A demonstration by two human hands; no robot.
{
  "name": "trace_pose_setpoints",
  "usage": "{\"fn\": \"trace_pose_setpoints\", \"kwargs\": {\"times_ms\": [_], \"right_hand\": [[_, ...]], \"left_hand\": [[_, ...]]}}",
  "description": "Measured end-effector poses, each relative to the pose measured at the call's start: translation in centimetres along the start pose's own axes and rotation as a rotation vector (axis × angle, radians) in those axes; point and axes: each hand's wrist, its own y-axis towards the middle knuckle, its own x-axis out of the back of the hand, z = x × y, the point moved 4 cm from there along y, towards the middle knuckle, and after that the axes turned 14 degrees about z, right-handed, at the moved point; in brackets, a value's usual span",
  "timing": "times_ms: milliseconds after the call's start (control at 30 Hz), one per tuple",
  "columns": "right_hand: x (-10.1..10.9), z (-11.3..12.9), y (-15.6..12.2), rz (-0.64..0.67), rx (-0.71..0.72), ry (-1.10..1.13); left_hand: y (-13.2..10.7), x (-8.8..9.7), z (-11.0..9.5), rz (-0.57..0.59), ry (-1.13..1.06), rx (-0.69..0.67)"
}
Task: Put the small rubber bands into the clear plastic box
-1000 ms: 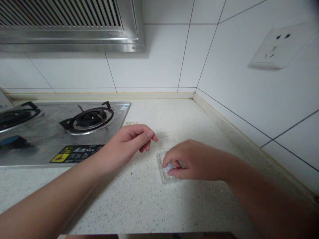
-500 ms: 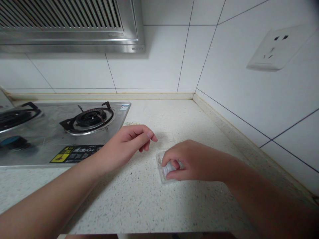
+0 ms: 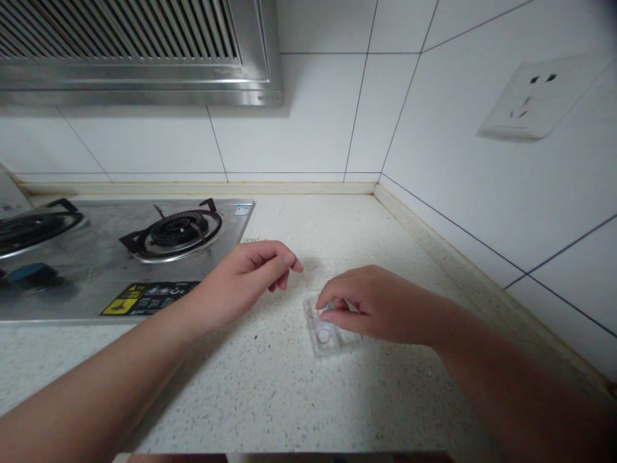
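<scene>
A small clear plastic case [image 3: 332, 344] with round shapes in it lies on the speckled countertop [image 3: 270, 386]. My right hand [image 3: 366, 305] is over its back right part and covers much of it. The thumb and index fingertips come together above the case; whatever is between them is too small and clear to name. A bit of pale green shows under the fingers. To the left of the case, my left hand [image 3: 263, 270] hovers with its thumb against the index finger and the other fingers curled. Nothing shows in it, and it does not touch the case.
A steel gas stove [image 3: 106, 257] with black burners takes up the left side, under a range hood [image 3: 144, 83]. White tiled walls [image 3: 308, 141] meet in a corner behind the counter. A power socket [image 3: 535, 96] is on the right wall.
My right hand has shifted slightly up and away from the front of the case, uncovering a round shape there. Its thumb and index finger are closer together. My left hand stays where it was.
</scene>
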Motion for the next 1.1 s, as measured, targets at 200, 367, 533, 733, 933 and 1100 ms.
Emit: {"fn": "trace_pose_setpoints", "kwargs": {"times_ms": [200, 367, 533, 733, 933, 1100], "right_hand": [[0.5, -0.9, -0.3, -0.064, -0.066, -0.067], [0.8, -1.5, -0.4, -0.086, -0.099, -0.076], [0.8, -1.6, -0.3, -0.089, -0.106, -0.079], [0.8, -1.5, -0.5, -0.099, -0.102, -0.089], [0.5, -1.6, -0.4, -0.077, -0.120, -0.097], [0.5, -1.6, -0.2, -0.049, -0.143, -0.119]], "left_hand": [[0.3, 1.6, 0.9, -0.075, 0.038, 0.017], [0.8, 5.1, 2.7, -0.312, -0.067, 0.059], [0.8, 8.3, 5.3, -0.521, 0.279, 0.133], [1.1, 9.8, 7.6, -0.449, 0.579, 0.245], [1.9, 10.0, 8.8, -0.268, 0.836, 0.363], [2.2, 10.4, 10.2, -0.199, 0.952, 0.438]]}}
